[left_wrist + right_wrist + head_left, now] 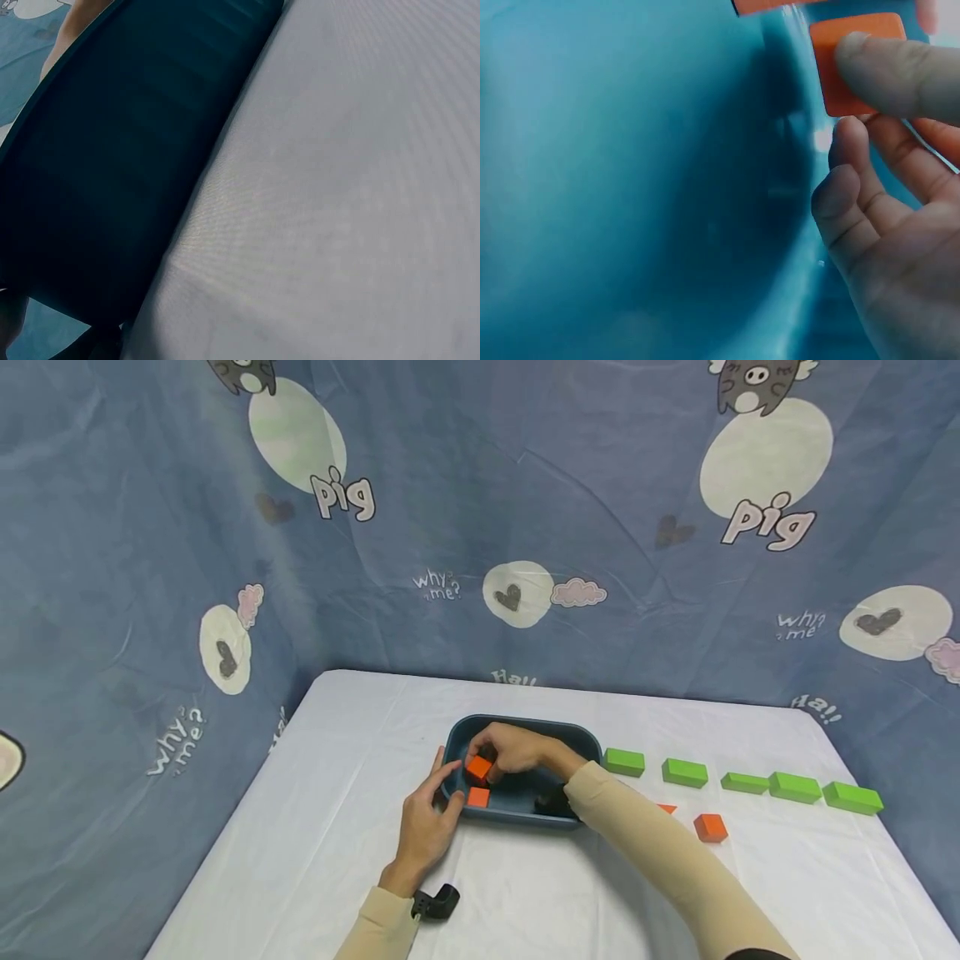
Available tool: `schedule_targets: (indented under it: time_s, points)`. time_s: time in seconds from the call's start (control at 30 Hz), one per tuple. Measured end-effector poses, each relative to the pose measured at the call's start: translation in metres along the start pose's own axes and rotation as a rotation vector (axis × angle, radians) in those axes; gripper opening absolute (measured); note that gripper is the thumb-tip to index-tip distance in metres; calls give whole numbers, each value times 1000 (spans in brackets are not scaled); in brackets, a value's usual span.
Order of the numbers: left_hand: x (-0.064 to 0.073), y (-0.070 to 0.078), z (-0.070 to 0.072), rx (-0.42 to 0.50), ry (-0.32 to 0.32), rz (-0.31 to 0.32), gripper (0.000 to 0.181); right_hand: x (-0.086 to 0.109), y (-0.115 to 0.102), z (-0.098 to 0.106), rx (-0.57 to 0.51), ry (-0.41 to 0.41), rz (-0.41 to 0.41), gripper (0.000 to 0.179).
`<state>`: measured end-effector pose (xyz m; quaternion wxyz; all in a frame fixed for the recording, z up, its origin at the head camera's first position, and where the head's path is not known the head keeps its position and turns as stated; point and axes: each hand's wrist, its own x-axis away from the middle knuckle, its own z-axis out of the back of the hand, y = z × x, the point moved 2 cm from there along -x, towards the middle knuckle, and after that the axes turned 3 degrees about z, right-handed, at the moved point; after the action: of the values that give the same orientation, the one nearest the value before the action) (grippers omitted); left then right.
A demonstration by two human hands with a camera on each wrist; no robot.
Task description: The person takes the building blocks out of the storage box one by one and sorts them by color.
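My right hand (pixel 517 748) reaches into a dark blue bin (pixel 525 817) and pinches an orange block (pixel 478 767) between thumb and fingers, near the left end. In the right wrist view, the thumb lies on the flat face of this block (pixel 829 75), with the other fingers below. A second orange block (pixel 478 797) sits in the bin's front left corner. My left hand (pixel 427 827) is at the bin's left end, its fingers extended and spread along the rim. The left wrist view shows mostly the bin's outer wall (pixel 135 150).
Several green blocks (pixel 684 772) stand in a row right of the bin. Nearer me are an orange block (pixel 710 828) and an orange piece (pixel 667 808) partly hidden by my right sleeve. A white cloth (pixel 300 827) covers the table; patterned blue fabric hangs behind.
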<state>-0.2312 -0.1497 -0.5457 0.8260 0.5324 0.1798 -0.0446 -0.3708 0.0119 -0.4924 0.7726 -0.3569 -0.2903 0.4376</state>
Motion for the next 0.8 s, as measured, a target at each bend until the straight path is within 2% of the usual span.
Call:
schedule_targets:
  time_s: [0.13,0.43,0.8]
  points:
    - [2,0,-3,0,-5,10,45,10,-2,8,-16,44,-2,42]
    - [3,4,-4,-19,2,5,46,44,-15,35,-134,166,70,38]
    - [4,6,-2,-19,28,4,45,110,-21,67,-124,348,-3,38]
